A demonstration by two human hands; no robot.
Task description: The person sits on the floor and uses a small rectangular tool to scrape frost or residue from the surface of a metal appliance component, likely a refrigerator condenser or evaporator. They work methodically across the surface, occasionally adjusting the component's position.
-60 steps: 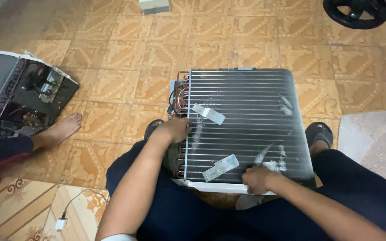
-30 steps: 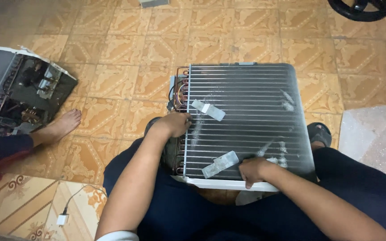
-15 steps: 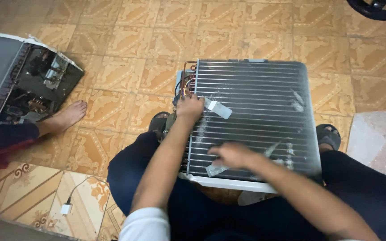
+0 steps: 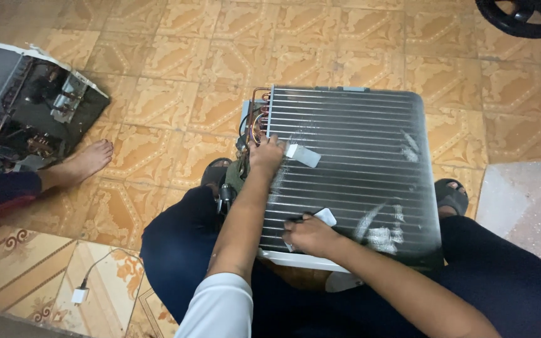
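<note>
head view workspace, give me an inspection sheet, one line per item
surface: orange patterned tile floor; person sits on it.
job's things: grey finned coil panel with copper tube bends lies flat over the person's legs; two pale tape strips, upper and lower; white smears near its right edge.
clutter: opened appliance chassis at left; black round part top right; clear plastic sheet at right.
grippers: left hand rests at the panel's left edge by the upper strip; right hand presses beside the lower strip.
cables: white cord with plug at lower left.
surroundings: another person's bare foot at left.
</note>
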